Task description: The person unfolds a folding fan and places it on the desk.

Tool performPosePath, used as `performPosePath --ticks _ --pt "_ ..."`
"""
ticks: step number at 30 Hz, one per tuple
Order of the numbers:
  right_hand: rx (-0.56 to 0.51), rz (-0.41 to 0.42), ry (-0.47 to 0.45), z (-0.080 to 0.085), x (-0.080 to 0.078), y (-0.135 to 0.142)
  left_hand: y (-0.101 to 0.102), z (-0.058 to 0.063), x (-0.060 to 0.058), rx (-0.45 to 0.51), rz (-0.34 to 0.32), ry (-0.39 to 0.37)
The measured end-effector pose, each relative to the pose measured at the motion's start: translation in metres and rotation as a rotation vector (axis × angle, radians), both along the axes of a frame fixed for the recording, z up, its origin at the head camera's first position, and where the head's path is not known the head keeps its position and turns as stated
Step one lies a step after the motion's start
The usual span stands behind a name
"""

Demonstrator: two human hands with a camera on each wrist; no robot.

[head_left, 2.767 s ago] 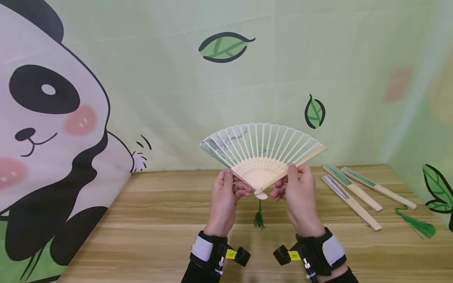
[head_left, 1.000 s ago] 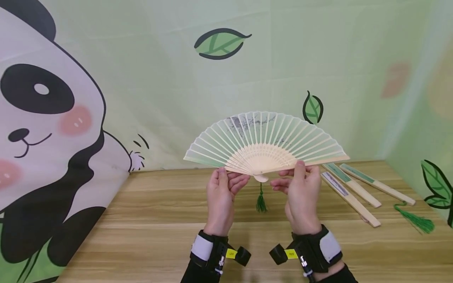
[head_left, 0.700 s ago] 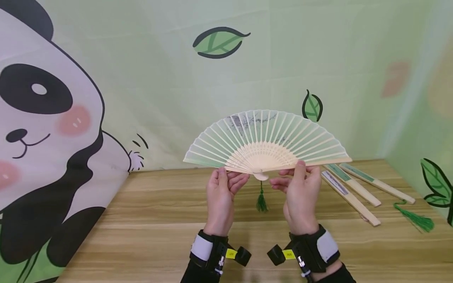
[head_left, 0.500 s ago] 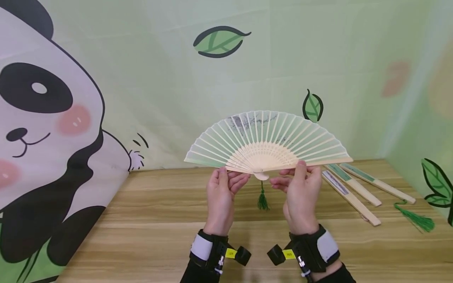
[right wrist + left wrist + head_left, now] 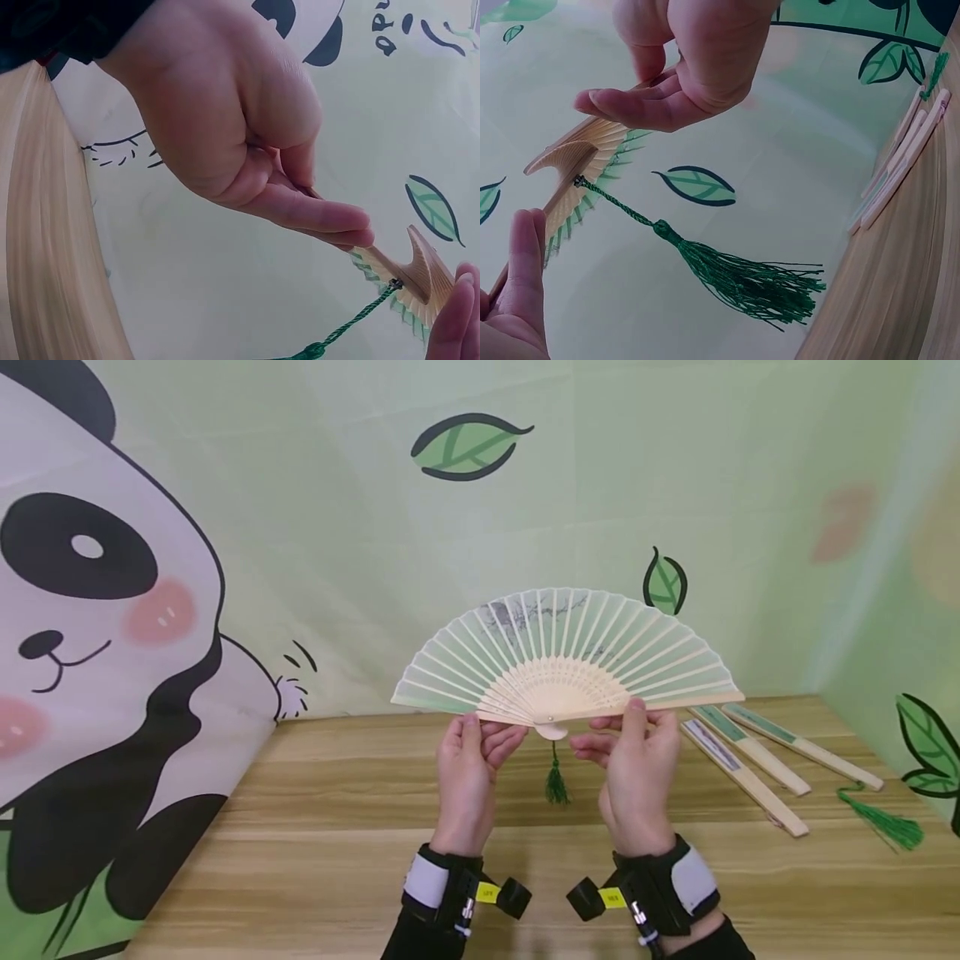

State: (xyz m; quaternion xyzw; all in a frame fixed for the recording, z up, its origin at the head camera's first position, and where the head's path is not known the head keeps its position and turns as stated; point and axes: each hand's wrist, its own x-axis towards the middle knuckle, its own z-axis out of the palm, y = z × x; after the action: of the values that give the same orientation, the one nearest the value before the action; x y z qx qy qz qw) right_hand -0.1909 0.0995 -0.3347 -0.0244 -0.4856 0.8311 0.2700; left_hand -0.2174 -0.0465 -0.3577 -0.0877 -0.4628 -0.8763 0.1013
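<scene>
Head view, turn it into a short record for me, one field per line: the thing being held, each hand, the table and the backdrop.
Held thing: hand fan, spread wide, raised off the table
Left hand: pinches the fan's left lower edge, thumb in front
Right hand: pinches the right lower edge, thumb in front
Attached: green tassel, hanging below the pivot
Table: wood-grain; three folded fans at right, another tassel beside them
Backdrop: pale green, with a panda and leaves

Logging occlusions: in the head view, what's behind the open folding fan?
Green backdrop and a printed leaf, its bottom tip covered by the folding fan; anything else behind it is hidden.
</scene>
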Motion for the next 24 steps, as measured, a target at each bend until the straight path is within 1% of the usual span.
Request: performPosePath --ticks 4,7,12,15,19,24 --pt "-0.017 0.018 0.024 -0.007 -0.003 -0.008 -0.008 -0.005 -0.004 0.022 -0.001 0.005" --pt "-0.017 0.035 0.029 -0.016 -0.005 -0.018 -0.017 -0.012 -0.005 0.021 0.015 -0.018" --pt "-0.006 0.075 0.020 -0.031 -0.011 -0.040 -0.043 -0.028 -0.008 0.000 0.041 -0.043" --pt "0.008 0.098 -0.006 -0.043 -0.015 -0.060 -0.065 -0.037 -0.009 -0.014 0.069 -0.048" --pt "-0.012 0.138 -0.070 -0.064 -0.020 -0.093 -0.102 -0.050 -0.010 -0.038 0.112 -0.098" --pt "-0.073 0.225 -0.216 -0.082 -0.032 -0.143 -0.155 -0.069 -0.013 -0.070 0.175 -0.185"
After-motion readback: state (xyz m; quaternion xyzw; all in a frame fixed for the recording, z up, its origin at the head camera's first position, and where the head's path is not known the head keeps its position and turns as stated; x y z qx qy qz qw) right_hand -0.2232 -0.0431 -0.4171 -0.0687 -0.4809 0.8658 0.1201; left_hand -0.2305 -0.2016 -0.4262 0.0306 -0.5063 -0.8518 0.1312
